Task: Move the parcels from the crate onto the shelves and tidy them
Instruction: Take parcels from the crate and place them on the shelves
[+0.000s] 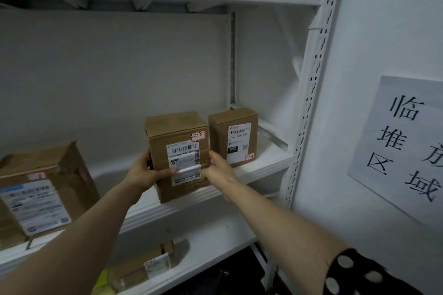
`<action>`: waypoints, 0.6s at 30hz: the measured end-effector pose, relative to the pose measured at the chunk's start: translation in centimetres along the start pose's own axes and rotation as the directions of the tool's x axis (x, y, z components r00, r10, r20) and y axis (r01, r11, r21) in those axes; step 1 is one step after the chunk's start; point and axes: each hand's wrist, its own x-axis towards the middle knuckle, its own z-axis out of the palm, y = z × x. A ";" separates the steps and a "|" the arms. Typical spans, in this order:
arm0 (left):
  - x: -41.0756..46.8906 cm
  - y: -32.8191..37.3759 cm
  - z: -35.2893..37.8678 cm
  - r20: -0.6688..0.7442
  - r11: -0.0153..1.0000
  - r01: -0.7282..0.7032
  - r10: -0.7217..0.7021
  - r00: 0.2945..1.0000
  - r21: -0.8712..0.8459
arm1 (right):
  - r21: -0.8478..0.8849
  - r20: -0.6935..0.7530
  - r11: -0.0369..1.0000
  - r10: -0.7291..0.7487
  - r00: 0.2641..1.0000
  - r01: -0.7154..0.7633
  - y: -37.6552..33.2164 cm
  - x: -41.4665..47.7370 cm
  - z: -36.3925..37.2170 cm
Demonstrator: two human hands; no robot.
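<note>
Grip clamped: left hand and right hand squeeze the sides of a box, fingertips hidden behind it, both arms stretched up and forward. The box is upright at the front edge of the shelf, just beside a smaller box. The left parcel is cut off.

Parcel depot: labelled parcels on white shelving.

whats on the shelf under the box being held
Below the held box, the lower shelf holds a flat brown parcel with a white label, beside something yellow-green. The left arm and the upper shelf's edge cover the rest of that level.
</note>
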 end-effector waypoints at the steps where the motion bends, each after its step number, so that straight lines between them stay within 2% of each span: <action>1: 0.1 -0.5 0.2 -0.014 1.000 -0.004 0.004 1.000 0.002 | -0.003 0.005 1.000 0.002 1.000 -0.002 0.2 0.2 0.0; 5: 0.4 -1.3 0.5 -0.078 1.000 -0.022 0.020 0.997 -0.016 | 0.051 -0.016 0.998 0.022 1.000 -0.021 1.5 1.3 -0.7; 12: 0.2 -1.4 1.3 -0.112 0.999 -0.005 0.000 0.994 -0.047 | 0.066 -0.243 0.995 0.093 0.966 -0.079 3.5 2.9 -3.7; 18: 0.4 -1.5 1.3 -0.128 1.000 0.015 -0.017 0.992 -0.017 | 0.064 -0.232 0.995 0.095 0.968 -0.082 4.3 3.9 -4.7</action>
